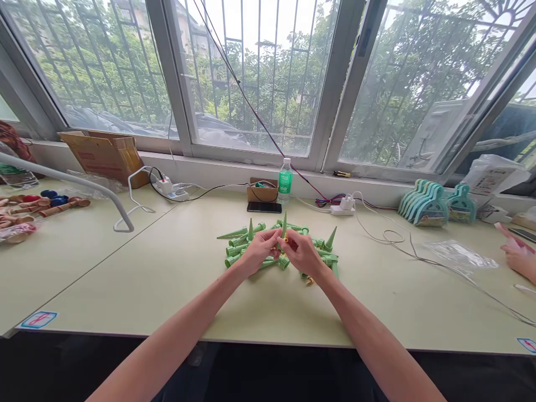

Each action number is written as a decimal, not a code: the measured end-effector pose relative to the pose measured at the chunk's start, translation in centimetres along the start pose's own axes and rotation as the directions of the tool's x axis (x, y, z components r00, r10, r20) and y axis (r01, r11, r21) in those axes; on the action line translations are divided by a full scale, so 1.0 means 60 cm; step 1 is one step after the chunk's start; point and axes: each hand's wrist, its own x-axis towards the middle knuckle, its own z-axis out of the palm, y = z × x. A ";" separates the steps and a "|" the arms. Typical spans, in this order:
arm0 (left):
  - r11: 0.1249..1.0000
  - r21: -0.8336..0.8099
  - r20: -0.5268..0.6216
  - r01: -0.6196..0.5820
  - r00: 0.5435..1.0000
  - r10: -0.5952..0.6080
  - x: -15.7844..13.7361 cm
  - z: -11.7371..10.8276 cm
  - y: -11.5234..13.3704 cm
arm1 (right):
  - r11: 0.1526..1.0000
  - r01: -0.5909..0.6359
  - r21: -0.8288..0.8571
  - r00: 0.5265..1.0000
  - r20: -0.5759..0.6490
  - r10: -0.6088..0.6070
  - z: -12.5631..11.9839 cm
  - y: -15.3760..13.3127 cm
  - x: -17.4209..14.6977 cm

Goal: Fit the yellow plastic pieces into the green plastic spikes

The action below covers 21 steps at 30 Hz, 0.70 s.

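Note:
My left hand (263, 249) and my right hand (302, 254) meet over a pile of green plastic spikes (234, 252). Between the fingertips stands one green plastic spike (284, 222), its point upward; the left fingers are closed around its lower part, which is mostly hidden. A small yellow ring-like piece (286, 240) shows at my right fingertips, pinched there against the spike. Under and around both hands lie several more spikes, some on their sides and some pointing up. A few tiny yellow pieces (310, 281) rest on the table below my right hand.
Beyond the pile are a phone (264, 207), a small brown box (262, 193) and a green-labelled bottle (285, 181). Cables (412, 251) cross the table at right, near teal hangers (425, 204). Another person's hand (521, 259) holds something pink. Wooden toys (42, 206) lie left.

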 end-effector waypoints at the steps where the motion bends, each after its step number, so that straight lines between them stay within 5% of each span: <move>1: 1.000 -0.001 0.002 -0.001 1.000 0.001 0.000 0.000 0.000 | 1.000 0.001 -0.001 1.000 0.003 -0.001 0.000 -0.001 0.000; 21: 1.000 -0.002 0.022 0.017 1.000 -0.017 -0.002 -0.006 0.000 | 0.999 0.033 -0.033 0.998 0.054 -0.031 -0.008 -0.008 0.000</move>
